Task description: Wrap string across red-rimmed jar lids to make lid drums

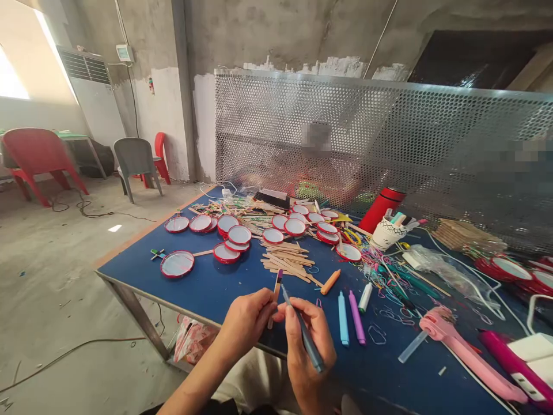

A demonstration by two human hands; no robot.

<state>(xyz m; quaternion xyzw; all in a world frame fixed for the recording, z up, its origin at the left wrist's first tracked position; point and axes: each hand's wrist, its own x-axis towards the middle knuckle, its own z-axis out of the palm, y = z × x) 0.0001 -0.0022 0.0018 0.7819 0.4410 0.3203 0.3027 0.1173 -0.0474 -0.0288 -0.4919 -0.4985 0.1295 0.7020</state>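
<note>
Pinched in my left hand is a wooden craft stick, held upright with its top end coloured purple. A dark grey-blue marker rests in my right hand like a pen, its tip close to the stick just below the purple part; whether they touch I cannot tell. Beyond my hands lies a pile of plain craft sticks. An orange marker, a light blue marker, a purple marker and a white marker with a green end lie to the right.
Several red-rimmed white discs spread across the blue table. At right are a pink glue gun, tangled coloured bands, a white cup of pens and a red flask. A perforated metal panel stands behind.
</note>
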